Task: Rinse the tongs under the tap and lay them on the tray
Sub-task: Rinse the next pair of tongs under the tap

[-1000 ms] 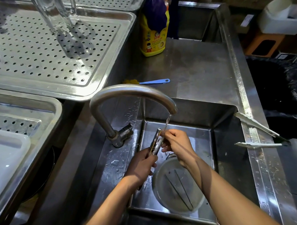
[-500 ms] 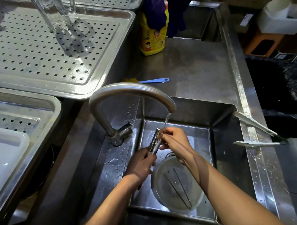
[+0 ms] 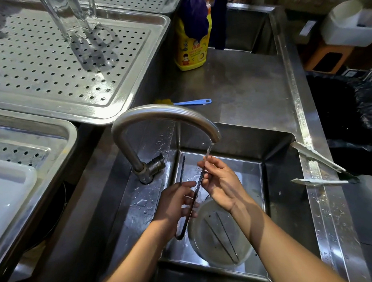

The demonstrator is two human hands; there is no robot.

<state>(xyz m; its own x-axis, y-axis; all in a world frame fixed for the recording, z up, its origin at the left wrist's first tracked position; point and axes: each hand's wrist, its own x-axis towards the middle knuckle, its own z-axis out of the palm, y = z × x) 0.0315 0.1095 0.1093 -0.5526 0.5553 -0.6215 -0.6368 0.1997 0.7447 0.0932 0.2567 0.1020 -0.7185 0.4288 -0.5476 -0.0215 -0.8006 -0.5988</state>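
Thin metal tongs [image 3: 183, 172] with toothed arms stand spread open in the sink [image 3: 277, 180], hinge end down. My left hand [image 3: 174, 202] grips their lower part. My right hand [image 3: 221, 181] pinches the upper end of the right arm, right under the water stream from the curved tap [image 3: 165, 115]. The left arm of the tongs sticks up free. The perforated steel tray [image 3: 120, 101] lies at the upper left with a clear glass jug on it.
A round clear lid or bowl [image 3: 220, 238] lies in the sink bottom. A second pair of tongs [image 3: 318, 160] rests on the sink's right rim. A yellow detergent bottle [image 3: 191, 45] and a blue-handled brush [image 3: 192, 102] sit behind the tap. Another tray [image 3: 71, 132] is at left.
The tongs were pressed together under the stream; now their arms have sprung apart. My right hand has slid to the tip of the right arm.
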